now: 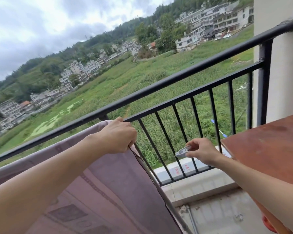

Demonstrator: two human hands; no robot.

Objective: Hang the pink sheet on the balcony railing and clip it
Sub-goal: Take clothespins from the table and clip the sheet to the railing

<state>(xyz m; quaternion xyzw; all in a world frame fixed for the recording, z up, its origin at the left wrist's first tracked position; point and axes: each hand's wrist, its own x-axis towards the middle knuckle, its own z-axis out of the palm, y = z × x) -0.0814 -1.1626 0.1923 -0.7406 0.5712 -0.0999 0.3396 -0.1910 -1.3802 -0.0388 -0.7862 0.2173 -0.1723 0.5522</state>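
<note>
Over the black metal balcony railing (176, 77), at about nine o'clock from the middle of the view, hangs the pink patterned cotton sheet (108, 183), draped across the top bar and falling toward six o'clock on the near side. Its dark-piped side edge runs down toward five o'clock. The left hand (117, 135) sits at the sheet's upper corner, fingers curled tight around the cloth just below the top bar, close beside the upright black bars. Out at three o'clock from that hand, well apart from the sheet, the right hand (201, 152) pinches a small grey plastic clothes peg (183, 151) between thumb and fingertips, in front of the bars. Beside it, at three to four o'clock, stands a reddish-brown wooden tabletop (269, 149).
</note>
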